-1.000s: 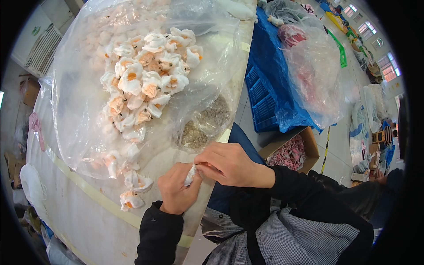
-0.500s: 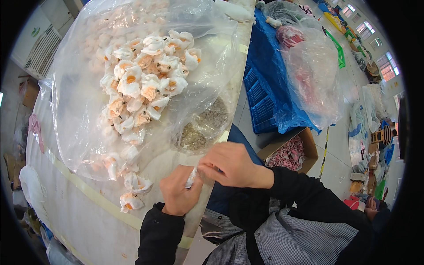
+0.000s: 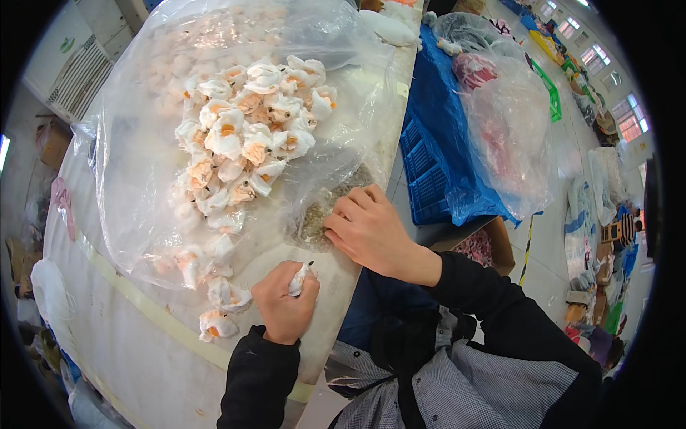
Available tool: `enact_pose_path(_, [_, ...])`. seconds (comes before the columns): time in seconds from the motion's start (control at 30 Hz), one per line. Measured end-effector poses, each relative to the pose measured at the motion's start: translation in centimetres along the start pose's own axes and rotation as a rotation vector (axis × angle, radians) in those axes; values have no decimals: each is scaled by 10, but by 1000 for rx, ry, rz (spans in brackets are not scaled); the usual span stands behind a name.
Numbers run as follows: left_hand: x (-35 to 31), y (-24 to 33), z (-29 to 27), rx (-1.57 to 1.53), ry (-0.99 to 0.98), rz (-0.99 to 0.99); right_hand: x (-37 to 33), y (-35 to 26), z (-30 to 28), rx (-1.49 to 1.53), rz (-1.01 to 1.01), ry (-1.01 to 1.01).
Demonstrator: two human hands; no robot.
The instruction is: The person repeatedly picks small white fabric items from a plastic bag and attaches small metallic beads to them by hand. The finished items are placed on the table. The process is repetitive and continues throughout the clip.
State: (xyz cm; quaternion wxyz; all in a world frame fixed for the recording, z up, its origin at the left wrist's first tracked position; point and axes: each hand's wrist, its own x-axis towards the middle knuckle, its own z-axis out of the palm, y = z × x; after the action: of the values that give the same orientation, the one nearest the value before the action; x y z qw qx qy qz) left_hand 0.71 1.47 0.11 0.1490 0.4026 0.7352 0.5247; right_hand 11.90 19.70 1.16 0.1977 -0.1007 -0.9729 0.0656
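Note:
My left hand (image 3: 284, 302) is closed around a small white cloth flower (image 3: 298, 280) with a dark tip, near the table's front edge. My right hand (image 3: 371, 230) reaches forward, fingers curled into a small heap of tiny tan pieces (image 3: 319, 214) lying under clear plastic. A big clear plastic bag (image 3: 150, 129) spreads over the table and holds several white and orange cloth flowers (image 3: 246, 136). A few more such flowers (image 3: 218, 311) lie loose just left of my left hand.
The white table (image 3: 121, 336) has a pale tape strip across it. A blue plastic crate (image 3: 429, 164) stands to the right, beside a clear bag of pink items (image 3: 504, 129). A cardboard box (image 3: 486, 247) sits on the floor below.
My right hand left the flower in my left hand and moved up and forward to the heap of tan pieces. My left hand stayed put, still holding the flower.

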Motion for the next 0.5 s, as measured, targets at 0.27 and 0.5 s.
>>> enact_pose_path(0.27, [1, 1, 0, -38, 8, -34, 1, 8, 6, 59, -20, 40])
enact_pose_path(0.5, [1, -1, 0, -13, 14, -11, 8, 5, 2, 49, 26, 68])
